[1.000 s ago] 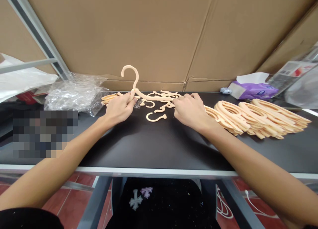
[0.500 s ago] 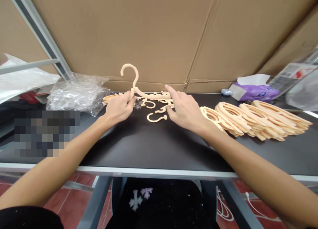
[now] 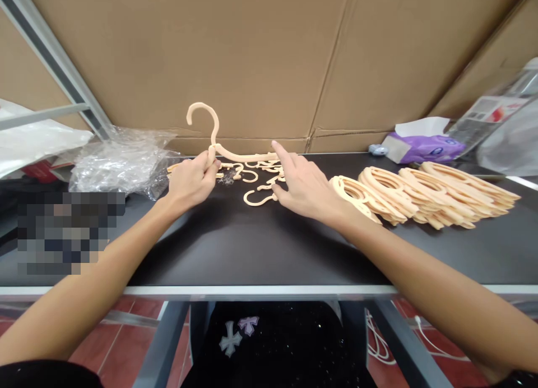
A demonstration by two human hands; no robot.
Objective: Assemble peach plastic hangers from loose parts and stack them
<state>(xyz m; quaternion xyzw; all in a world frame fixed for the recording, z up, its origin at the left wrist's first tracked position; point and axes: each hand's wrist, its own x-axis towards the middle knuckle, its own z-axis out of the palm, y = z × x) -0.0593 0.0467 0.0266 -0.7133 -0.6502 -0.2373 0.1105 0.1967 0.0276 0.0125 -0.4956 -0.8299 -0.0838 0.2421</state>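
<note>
My left hand (image 3: 192, 180) is closed round a cream plastic hanger (image 3: 239, 157), just below the base of its hook. The hook (image 3: 205, 113) stands upright above my fingers. The hanger's arm stretches to the right and passes behind my right hand (image 3: 305, 186). That hand has its index finger stretched out and its thumb apart; whether it touches the hanger's end I cannot tell. Under and in front of the hanger lie several loose plastic hooks (image 3: 253, 200), one of them close to my right thumb.
Piles of cream hanger bodies (image 3: 437, 192) lie to the right. Behind them is a purple tissue pack (image 3: 432, 147). Crumpled clear plastic bags (image 3: 121, 164) sit at the left. A cardboard wall (image 3: 252, 57) closes off the back of the black table (image 3: 252, 253).
The whole view has shifted slightly, moving things a little to the left. My left hand still grips the hanger, and my right hand remains by its right arm with fingers apart.
</note>
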